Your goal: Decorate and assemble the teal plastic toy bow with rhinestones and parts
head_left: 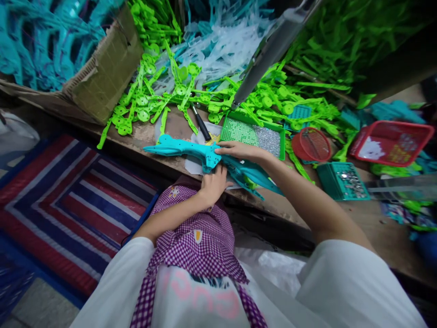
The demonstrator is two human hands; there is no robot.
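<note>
A striped rug [68,200] in red, blue and white fills the lower left of the frame, beside the worn wooden workbench [368,218] that runs from the left edge down to the lower right. Heaps of green plastic parts [164,95] cover the upper middle and upper right of the bench, with a torn cardboard box [105,73] of teal parts at the upper left. A grey metal bar [269,50] slants down from the top right, its end just above the green tray [252,134] of tiny pieces. At the right sit a red basket [392,141], a round red sieve [312,145] and a teal tray [341,181] of small metal bits. A black-handled tool [201,125] lies just behind the work.

In the centre, at the bench's near edge, lies the teal plastic piece [184,149], a long flat moulding pointing left. The left hand [213,184] is curled closed on its lower edge from below; the right hand [239,150] lies on top, fingers pressed flat on it. The right forearm hides more teal parts beneath it
</note>
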